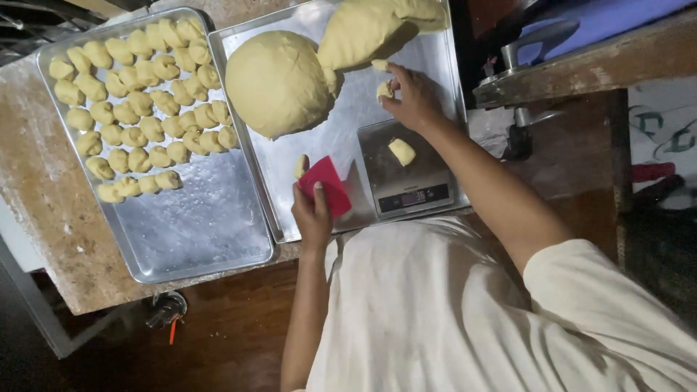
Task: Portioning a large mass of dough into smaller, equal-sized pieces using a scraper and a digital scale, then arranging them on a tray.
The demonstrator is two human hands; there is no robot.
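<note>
My left hand (312, 216) grips a red plastic scraper (328, 185) over the near part of a metal tray (284, 192); a small dough piece (300, 165) lies just beside the scraper. My right hand (412, 96) pinches a small bit of dough (384, 90) near a stretched dough mass (367, 29) at the tray's far end. A large round dough ball (276, 83) sits on the tray to the left of that hand. A digital scale (403, 178) stands on the tray between my hands, with one dough piece (401, 151) on its platform.
A second metal tray (196, 232) on the left holds several rows of small shaped dough pieces (138, 109) in its far half. Both trays rest on a worn brown table (43, 189). A wooden shelf with metal parts (581, 65) is at the right.
</note>
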